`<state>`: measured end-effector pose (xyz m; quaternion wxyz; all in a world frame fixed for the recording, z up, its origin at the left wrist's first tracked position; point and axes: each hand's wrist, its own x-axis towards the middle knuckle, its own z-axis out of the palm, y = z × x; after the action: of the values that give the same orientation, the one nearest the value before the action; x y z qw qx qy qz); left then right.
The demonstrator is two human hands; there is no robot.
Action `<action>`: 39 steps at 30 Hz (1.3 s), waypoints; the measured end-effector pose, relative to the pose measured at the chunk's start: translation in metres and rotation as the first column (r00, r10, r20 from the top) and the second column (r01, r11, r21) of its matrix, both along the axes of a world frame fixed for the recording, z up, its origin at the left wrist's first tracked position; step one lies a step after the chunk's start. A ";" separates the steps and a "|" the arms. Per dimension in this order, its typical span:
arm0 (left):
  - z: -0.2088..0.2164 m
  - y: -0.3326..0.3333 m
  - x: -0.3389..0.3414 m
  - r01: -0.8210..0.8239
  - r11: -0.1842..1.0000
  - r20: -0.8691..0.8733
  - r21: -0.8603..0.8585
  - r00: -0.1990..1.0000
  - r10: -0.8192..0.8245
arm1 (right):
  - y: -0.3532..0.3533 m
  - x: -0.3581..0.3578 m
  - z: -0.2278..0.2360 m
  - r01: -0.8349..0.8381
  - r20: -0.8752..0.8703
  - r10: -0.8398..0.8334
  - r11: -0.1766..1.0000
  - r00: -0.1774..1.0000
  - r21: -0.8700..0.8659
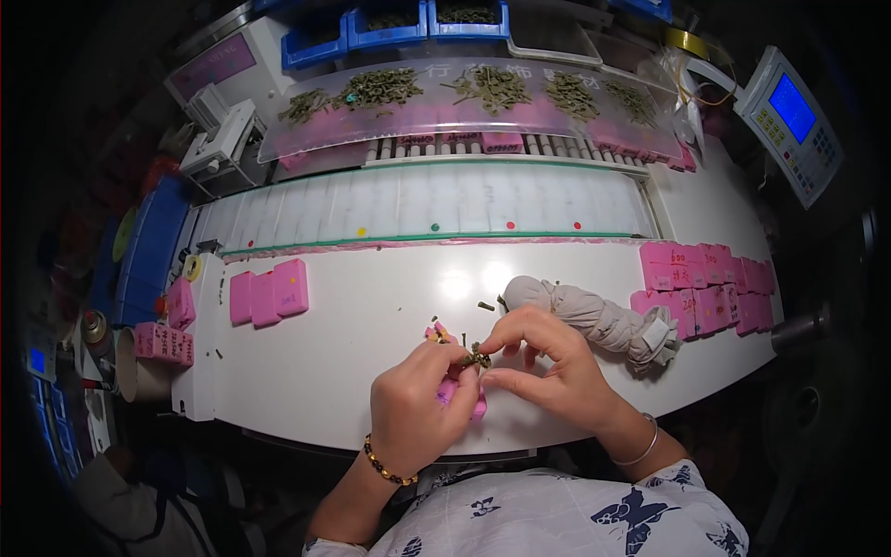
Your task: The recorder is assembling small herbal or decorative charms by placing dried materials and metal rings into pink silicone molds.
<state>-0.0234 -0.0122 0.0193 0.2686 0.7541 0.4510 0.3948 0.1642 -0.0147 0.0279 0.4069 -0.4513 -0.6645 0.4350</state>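
My left hand [416, 397] is closed, its thumb and fingertips pinching a small dark green piece [477, 355] with yellowish bits; its exact kind is too small to tell. My right hand [548, 369] meets it from the other side, forefinger and thumb curled around the same piece. Under the left fingers lies a pink block [466, 395], partly hidden by the hand. Just beyond the left hand sits a small pink and yellow item [436, 332]. A short green piece [485, 305] lies farther off on the white table [343, 362].
A twisted grey cloth bundle [594, 316] lies right of my hands. Pink blocks stand in rows at the right [677, 269] and left [269, 292]. Beyond are a long white segmented strip [418, 204], a translucent shelf [432, 116] with green heaps, blue bins [390, 23] and a keypad display [794, 116].
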 end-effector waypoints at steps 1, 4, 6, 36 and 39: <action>0.000 0.000 0.000 -0.001 1.000 -0.010 -0.007 1.000 0.001 | -0.001 -0.001 -0.002 -0.004 0.007 0.004 1.000 1.000 0.009; -0.001 -0.001 0.000 0.009 0.996 0.066 -0.088 0.998 -0.003 | -0.002 -0.002 -0.003 -0.001 0.008 0.001 1.000 1.000 -0.025; 0.000 -0.001 0.001 0.032 0.989 0.135 -0.145 0.991 -0.012 | -0.002 -0.002 -0.004 0.007 0.001 -0.007 0.998 1.000 -0.067; 0.047 0.049 -0.030 0.319 0.921 -0.463 0.225 0.866 -0.187 | 0.021 0.012 -0.009 -0.318 -0.520 -0.091 0.698 0.849 -0.641; 0.055 0.057 -0.036 0.245 0.961 -0.387 0.131 0.905 -0.178 | 0.018 0.007 -0.001 -0.219 -0.442 -0.087 0.773 0.893 -0.596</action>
<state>-0.0598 0.0445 0.0746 0.1519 0.8803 0.3724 0.2515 0.1710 0.0033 0.0274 0.3566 -0.4250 -0.3844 0.7378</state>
